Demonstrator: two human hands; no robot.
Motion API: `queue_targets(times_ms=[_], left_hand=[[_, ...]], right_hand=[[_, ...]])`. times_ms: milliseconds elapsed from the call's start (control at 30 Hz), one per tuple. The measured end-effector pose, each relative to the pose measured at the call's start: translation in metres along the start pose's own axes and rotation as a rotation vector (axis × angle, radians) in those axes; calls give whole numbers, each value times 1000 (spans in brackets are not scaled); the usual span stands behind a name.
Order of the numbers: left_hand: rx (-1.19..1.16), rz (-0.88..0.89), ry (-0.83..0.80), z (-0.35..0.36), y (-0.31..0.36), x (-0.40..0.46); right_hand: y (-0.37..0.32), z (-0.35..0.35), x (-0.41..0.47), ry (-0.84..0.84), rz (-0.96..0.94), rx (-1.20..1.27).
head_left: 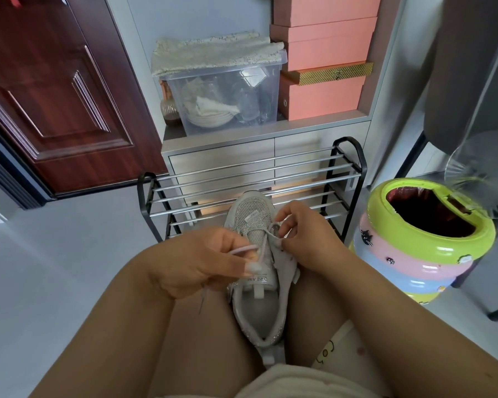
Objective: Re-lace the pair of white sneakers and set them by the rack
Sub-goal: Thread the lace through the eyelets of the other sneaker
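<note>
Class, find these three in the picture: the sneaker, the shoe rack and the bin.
sneaker (249, 209): head view, on its mesh toe.
shoe rack (348, 168): head view, on its black right end frame.
bin (431, 244): head view, on its green rim.

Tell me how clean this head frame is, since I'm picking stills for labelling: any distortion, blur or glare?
Head view: wide-angle bending bows the shoe rack rails and tilts the door; the sneaker and lace between the left hand and right hand are sharp enough; the right edge smears around the clear plastic; light is soft, with no hard glare.
</note>
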State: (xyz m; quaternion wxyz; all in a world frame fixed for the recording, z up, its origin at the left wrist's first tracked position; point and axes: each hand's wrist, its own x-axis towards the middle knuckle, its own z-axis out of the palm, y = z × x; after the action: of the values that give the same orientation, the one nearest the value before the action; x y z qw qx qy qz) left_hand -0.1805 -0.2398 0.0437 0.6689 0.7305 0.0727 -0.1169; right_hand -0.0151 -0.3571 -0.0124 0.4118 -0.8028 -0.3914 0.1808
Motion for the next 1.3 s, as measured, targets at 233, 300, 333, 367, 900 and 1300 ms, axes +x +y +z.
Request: queue_targets(times_ms=[233, 300, 333, 367, 900, 1300], left_hand=[[-330, 24, 369, -13, -4, 2], [-501, 124, 508, -15, 1, 8], [-572, 186, 566, -16, 4, 11], [-635, 244, 605, -17, 7, 14], [-927, 575, 807, -21, -2, 35], [537, 65, 1329, -24, -20, 22]], right_hand=[[-6, -10, 0, -93, -30, -50], [-13, -14, 2, -42, -42, -36], [-18, -16, 3, 15, -63, -6], [-25, -17, 3, 71, -91, 39], [-59, 11, -2, -185, -228, 194], [-45, 14, 14, 74, -382, -111]])
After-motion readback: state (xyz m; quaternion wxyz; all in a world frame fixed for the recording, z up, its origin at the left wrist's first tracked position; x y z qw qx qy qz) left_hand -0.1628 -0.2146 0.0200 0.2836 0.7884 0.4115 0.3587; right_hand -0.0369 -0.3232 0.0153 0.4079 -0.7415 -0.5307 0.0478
